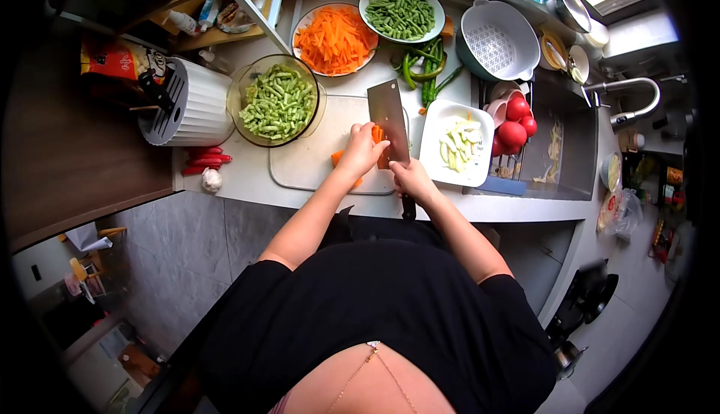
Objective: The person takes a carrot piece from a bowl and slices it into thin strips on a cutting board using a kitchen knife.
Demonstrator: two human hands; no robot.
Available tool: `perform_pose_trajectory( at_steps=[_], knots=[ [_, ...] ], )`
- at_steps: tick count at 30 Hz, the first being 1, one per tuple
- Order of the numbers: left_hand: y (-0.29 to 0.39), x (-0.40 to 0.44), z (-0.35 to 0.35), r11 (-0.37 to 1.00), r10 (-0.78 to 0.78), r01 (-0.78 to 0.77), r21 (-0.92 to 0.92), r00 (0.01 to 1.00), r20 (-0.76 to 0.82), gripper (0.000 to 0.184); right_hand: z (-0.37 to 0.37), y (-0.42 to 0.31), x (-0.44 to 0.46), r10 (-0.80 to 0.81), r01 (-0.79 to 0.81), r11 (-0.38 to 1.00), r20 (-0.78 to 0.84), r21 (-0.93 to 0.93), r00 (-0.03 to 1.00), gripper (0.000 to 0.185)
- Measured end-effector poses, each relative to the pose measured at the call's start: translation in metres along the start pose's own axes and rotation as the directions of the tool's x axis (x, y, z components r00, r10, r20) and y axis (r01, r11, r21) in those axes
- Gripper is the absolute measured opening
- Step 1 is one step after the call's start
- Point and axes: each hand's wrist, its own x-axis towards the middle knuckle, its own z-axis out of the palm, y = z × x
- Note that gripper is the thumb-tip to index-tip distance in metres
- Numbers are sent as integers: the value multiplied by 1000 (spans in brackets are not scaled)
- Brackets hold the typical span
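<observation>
My right hand [412, 178] is closed round the handle of a cleaver [388, 118], whose broad blade stands over a white cutting board [300, 160]. Against the blade's left side, the bent fingers of my left hand [363, 151] hold down a piece of carrot [379, 136]. More orange carrot [337, 158] lies on the board beside and partly under my left hand. Right of the blade sits a white square dish [469, 166] with pale green slices. A glass bowl [320, 103] of chopped green vegetable stands at the board's left edge.
Behind the board are a plate of carrot strips [335, 39], a plate of cut green beans [401, 13], green peppers [431, 69] and a colander [496, 39]. Tomatoes [513, 133] sit by the sink [577, 151]. Left are a knife block [199, 103], red peppers [208, 160] and garlic [211, 180].
</observation>
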Motion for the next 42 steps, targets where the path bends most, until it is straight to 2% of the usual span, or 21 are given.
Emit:
perform_pose_trajectory(
  at_steps=[2, 4, 6, 8, 10, 12, 14, 16, 17, 18, 19, 20, 24, 26, 29, 32, 33, 36, 37, 40, 42],
  knots=[
    [-2, 11, -2, 988, 152, -144, 58, 977, -151, 43, 7, -15, 0, -8, 11, 985, -20, 174, 1000, 29],
    [11, 25, -16, 973, 232, -224, 59, 940, -249, 40, 8, -47, 7, -69, 71, 991, -21, 114, 997, 25],
    [36, 50, -42, 968, 233, -249, -13, 922, -309, 38, 11, -83, 19, -173, 181, 962, -58, 202, 983, 17],
    [41, 86, -62, 917, 396, -364, 163, 790, -468, 33, 12, -120, 33, -260, 266, 950, -60, 164, 964, 15],
    [58, 113, -88, 919, 390, -360, 161, 775, -497, 29, 14, -151, 48, -342, 354, 921, -95, 165, 935, 15],
    [49, 146, -99, 931, 363, -289, 222, 774, -518, 29, 11, -170, 65, -403, 410, 912, -145, 21, 903, 19],
    [27, 167, -108, 873, 437, -232, 428, 760, -480, 29, 4, -176, 84, -455, 421, 886, -191, -195, 870, 25],
    [23, 163, -121, 878, 428, -190, 439, 720, -546, 28, 0, -186, 77, -461, 359, 853, -225, -378, 858, 30],
    [21, 160, -126, 880, 424, -170, 443, 701, -574, 27, -5, -180, 84, -538, 399, 797, -234, -453, 810, 31],
    [29, 147, -135, 921, 362, -180, 345, 722, -589, 27, -8, -173, 90, -610, 428, 735, -237, -526, 756, 31],
    [46, 125, -146, 952, 297, -186, 241, 746, -596, 26, -8, -173, 85, -615, 430, 729, -232, -534, 754, 31],
    [53, 102, -150, 973, 230, -186, 134, 770, -595, 26, -6, -173, 76, -617, 430, 723, -227, -541, 753, 31],
    [36, 18, -129, 929, 362, -356, 98, 827, -430, 27, -8, -163, 65, -506, 341, 787, -222, -515, 834, 30],
    [11, -23, -103, 951, 310, -295, 98, 888, -340, 34, -12, -144, 59, -546, 407, 793, -233, -453, 805, 27],
    [-23, -66, -68, 995, 87, -97, -21, 954, -286, 48, -24, -124, 29, -467, 369, 853, -225, -369, 855, 27],
    [-43, -86, -40, 999, -21, 13, -45, 982, -188, 60, -26, -100, 4, -391, 309, 897, -243, -315, 888, 27],
    [-42, -88, -35, 998, -6, -7, -70, 984, -179, 63, -26, -95, -4, -395, 316, 893, -222, -319, 892, 27],
    [-37, -88, -29, 997, -22, 9, -77, 986, -168, 64, -19, -88, -32, -216, 161, 960, -238, -231, 947, 26],
    [-45, -84, -25, 999, 50, -49, 10, 978, -202, 64, -19, -80, -34, -200, 149, 963, -226, -223, 953, 26],
    [-40, -70, -25, 996, 56, -46, 72, 987, -152, 59, -19, -50, -31, -328, 228, 904, -246, -361, 912, 26],
    [-24, -61, -23, 996, 25, -12, 89, 989, -146, 53, -21, -41, -39, -347, 221, 869, -225, -444, 911, 26]
  ],
)
